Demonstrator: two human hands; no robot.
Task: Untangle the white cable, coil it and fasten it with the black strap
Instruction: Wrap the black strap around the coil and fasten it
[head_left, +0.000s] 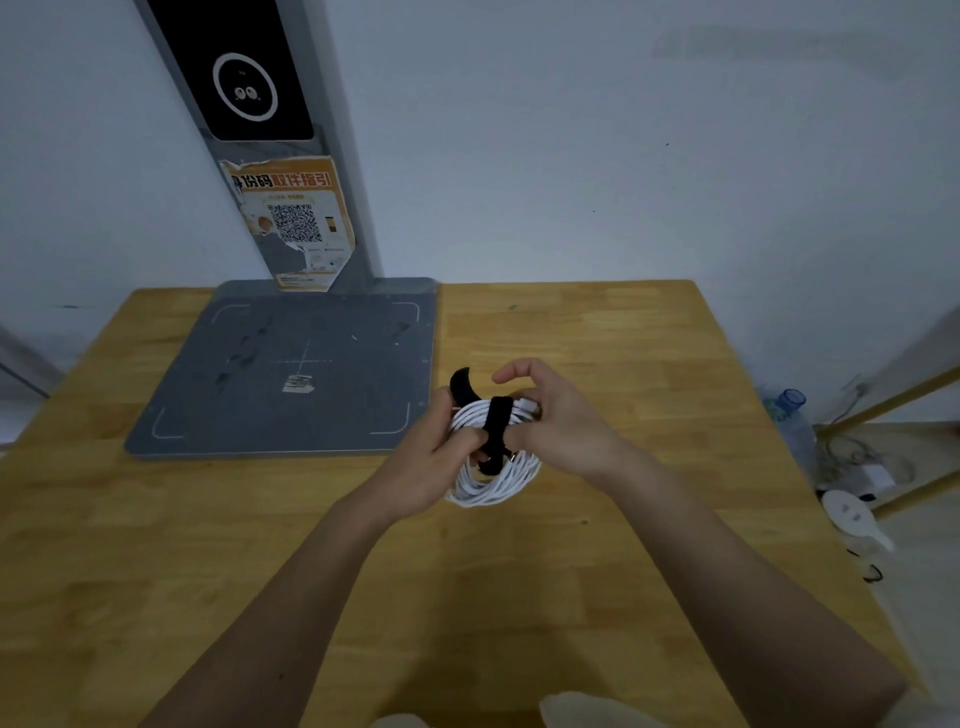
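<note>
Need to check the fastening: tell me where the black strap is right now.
In the head view, the black strap is wrapped across the coiled white cable, held between the left hand and right hand above the wooden table, right of the grey pad.

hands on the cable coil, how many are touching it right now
2. The left hand grips the white cable coil from its left side; the right hand holds its upper right, beside the black strap wrapped across the coil. Fingertips behind the coil are hidden.

Above the wooden table (260, 545), the left hand (431, 467) is gripping the coiled white cable (493, 483) from nine o'clock, while the right hand (556, 421) is pinching it from two o'clock; the black strap (493, 426) is wrapping across the coil, its free end sticking up toward eleven o'clock.
</note>
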